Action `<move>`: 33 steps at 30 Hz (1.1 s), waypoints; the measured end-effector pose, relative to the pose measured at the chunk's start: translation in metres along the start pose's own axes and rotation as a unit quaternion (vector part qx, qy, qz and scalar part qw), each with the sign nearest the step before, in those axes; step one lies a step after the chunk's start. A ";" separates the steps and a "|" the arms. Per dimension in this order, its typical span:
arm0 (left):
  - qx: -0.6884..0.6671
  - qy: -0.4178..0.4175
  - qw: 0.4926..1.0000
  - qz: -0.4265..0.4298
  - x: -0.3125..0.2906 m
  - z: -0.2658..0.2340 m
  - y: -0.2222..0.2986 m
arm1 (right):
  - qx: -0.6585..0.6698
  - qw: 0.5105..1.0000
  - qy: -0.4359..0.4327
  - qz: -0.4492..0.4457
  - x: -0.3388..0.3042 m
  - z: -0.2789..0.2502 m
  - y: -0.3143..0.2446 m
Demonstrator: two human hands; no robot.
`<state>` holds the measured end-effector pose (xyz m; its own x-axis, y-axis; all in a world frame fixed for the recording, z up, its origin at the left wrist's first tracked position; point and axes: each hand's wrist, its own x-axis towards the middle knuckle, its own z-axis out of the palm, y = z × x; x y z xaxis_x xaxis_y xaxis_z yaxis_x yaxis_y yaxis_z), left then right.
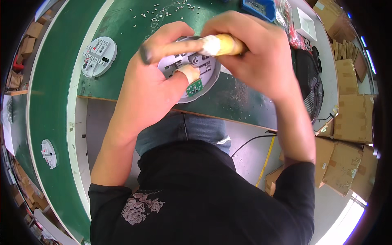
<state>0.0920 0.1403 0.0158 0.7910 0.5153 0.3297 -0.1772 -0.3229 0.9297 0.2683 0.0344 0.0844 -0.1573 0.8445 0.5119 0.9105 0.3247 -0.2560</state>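
Observation:
A round, pale grey plastic housing (211,81) is held over the near edge of the green bench, with moulded slots and posts facing up. My left hand (149,83) grips its left side, the thumb, wrapped in a pale cover, pressing inside next to a small green circuit board (194,87). My right hand (257,53) is closed around a stick-shaped hand tool (222,44), yellow near the fingers and brownish toward a dark, rounded end. Blurred, the tool crosses above the housing; its exact kind cannot be made out. The housing's far rim is partly hidden behind both hands.
Another round white housing with parts (99,57) lies at the bench's left. Small metal pieces (163,12) are scattered at the far side, near a blue bin (260,9). A white tray (304,24) and a black mesh bag (309,85) are right; cardboard boxes (353,118) stand beyond.

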 end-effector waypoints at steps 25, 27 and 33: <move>0.004 -0.004 0.999 0.053 0.025 0.020 -0.004 | 0.214 0.936 0.246 0.134 -0.048 0.021 0.020; 0.000 0.000 0.998 0.069 0.027 0.021 -0.005 | 0.183 0.943 0.258 0.099 -0.049 0.021 0.022; 0.011 -0.024 0.996 0.084 0.030 0.023 -0.005 | 0.143 0.952 0.254 0.095 -0.058 0.020 0.028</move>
<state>0.1300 0.1396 0.0170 0.7783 0.4136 0.4724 -0.2978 -0.4192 0.8577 0.2954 0.0028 0.0306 0.2704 0.6084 0.7462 0.7519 0.3506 -0.5584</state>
